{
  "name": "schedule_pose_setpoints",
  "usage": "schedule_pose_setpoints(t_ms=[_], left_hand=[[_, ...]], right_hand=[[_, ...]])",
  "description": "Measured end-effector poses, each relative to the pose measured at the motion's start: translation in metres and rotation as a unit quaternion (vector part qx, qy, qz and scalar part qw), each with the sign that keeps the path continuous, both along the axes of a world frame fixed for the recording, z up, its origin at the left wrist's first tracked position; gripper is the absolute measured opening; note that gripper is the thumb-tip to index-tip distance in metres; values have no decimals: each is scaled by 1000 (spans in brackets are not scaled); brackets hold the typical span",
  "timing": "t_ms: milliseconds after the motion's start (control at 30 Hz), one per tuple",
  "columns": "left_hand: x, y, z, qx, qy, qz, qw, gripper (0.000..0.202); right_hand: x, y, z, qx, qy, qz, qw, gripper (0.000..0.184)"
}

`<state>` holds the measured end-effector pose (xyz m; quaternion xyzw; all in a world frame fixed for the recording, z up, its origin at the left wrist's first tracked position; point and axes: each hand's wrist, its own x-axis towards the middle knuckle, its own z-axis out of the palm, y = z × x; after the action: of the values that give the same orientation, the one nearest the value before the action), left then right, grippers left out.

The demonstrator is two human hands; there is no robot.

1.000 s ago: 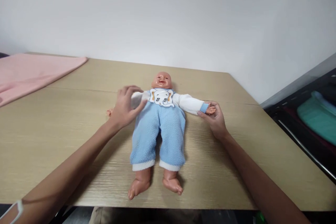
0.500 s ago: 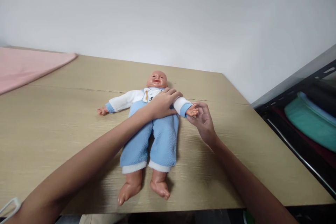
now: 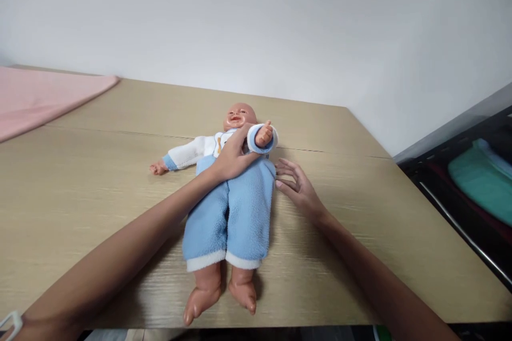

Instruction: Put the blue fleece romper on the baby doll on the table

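A baby doll [image 3: 232, 208] in a white top and blue fleece trousers lies on its back on the wooden table [image 3: 100, 181], head toward the wall. My left hand [image 3: 232, 157] reaches across its chest and grips the doll's raised arm by the white sleeve. The small plastic hand sticks up out of the blue cuff. My right hand [image 3: 296, 184] rests beside the doll's hip with fingers stretched out, holding nothing. The doll's other arm lies flat, pointing left.
A pink cloth [image 3: 44, 98] lies at the table's far left corner. A dark rack [image 3: 472, 192] with a teal folded cloth [image 3: 484, 181] stands to the right of the table. A plain white wall runs behind.
My left hand crossed from the doll's left arm to its chest and lifted the right-side arm upright. My right hand let go of the doll's hand and opened beside the hip.
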<state>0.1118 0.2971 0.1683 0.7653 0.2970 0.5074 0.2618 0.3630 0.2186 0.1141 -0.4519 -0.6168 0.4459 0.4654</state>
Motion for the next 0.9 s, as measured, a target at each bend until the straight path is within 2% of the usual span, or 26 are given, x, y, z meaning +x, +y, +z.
schedule_pose_setpoints(t_ms=[233, 467, 667, 800, 900], left_hand=[[-4, 3, -8, -96, -91, 37, 991, 43], [-19, -1, -1, -141, -203, 87, 965, 47], [-36, 3, -5, -158, -285, 84, 942, 56], [-43, 6, -7, -159, -314, 98, 931, 57], [-47, 9, -8, -161, -333, 100, 924, 54]], right_hand=[[-25, 5, -7, -17, 43, 74, 996, 60], [-51, 13, -8, -8, 97, 48, 994, 62], [-81, 25, -3, -7, 138, 46, 989, 63], [-103, 32, -3, -11, 159, 10, 987, 65], [-118, 39, -1, -4, 163, -15, 987, 59]])
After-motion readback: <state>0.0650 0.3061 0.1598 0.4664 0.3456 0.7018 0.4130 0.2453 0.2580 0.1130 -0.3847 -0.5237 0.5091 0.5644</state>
